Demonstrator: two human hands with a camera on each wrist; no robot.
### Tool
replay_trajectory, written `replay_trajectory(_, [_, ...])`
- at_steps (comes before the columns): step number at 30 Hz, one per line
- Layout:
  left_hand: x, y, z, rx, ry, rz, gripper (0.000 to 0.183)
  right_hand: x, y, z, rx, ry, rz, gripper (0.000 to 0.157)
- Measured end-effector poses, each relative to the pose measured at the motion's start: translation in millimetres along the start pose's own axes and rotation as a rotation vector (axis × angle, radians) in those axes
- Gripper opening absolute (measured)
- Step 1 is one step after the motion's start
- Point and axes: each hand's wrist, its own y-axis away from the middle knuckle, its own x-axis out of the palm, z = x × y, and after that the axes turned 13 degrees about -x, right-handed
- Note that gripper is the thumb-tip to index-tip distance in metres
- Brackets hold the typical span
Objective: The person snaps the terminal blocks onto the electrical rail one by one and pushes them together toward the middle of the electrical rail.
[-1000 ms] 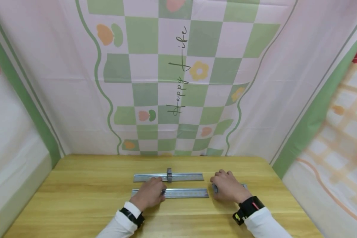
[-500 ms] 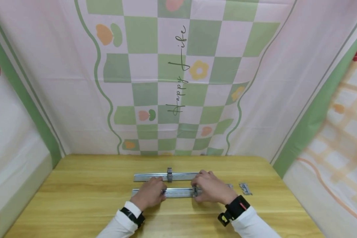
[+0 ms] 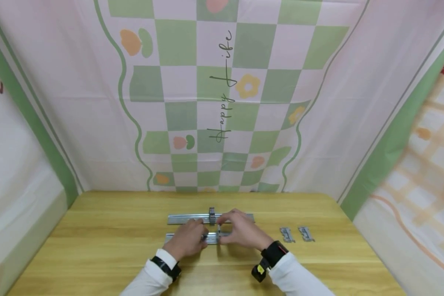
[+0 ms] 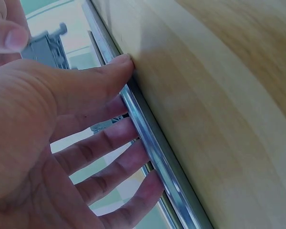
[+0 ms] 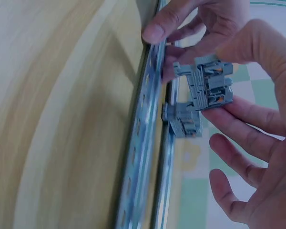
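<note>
My left hand (image 3: 186, 240) holds the near slotted metal DIN rail (image 5: 145, 119), thumb along one edge and fingers on the other in the left wrist view. My right hand (image 3: 243, 231) pinches a grey terminal block (image 5: 212, 83) between thumb and fingers, just right of the left hand. That block stands upright at the near rail in the head view; whether it touches the rail I cannot tell. Behind lies the far DIN rail (image 3: 188, 219), which carries a grey terminal block unit (image 3: 212, 216). My left hand hides part of the near rail.
Two loose grey terminal blocks, a left one (image 3: 287, 234) and a right one (image 3: 306, 234), lie flat on the wooden table (image 3: 114, 246) to the right of the rails. A patterned cloth (image 3: 216, 102) hangs behind the table.
From the right side my right hand has come left over the near rail with a terminal block, uncovering two loose blocks on the table. My left hand keeps its place on the rail.
</note>
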Motion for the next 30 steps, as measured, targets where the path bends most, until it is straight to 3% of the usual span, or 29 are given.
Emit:
replay_trajectory(8, [0.2, -0.6, 0.5, 0.006, -0.003, -0.017, 0.016, 11.8, -12.3, -3.3, -0.051, -0.169, -0.002, 0.045])
replay_trajectory(13, [0.0, 0.8, 0.5, 0.017, -0.005, -0.032, 0.015, 18.5, -13.4, -6.8, -0.033, -0.265, 0.017, 0.043])
replay_trajectory(30, [-0.6, 2.0, 0.1, 0.01, -0.008, -0.037, 0.014, 30.2, -15.0, -5.3, 0.039, -0.206, 0.039, 0.043])
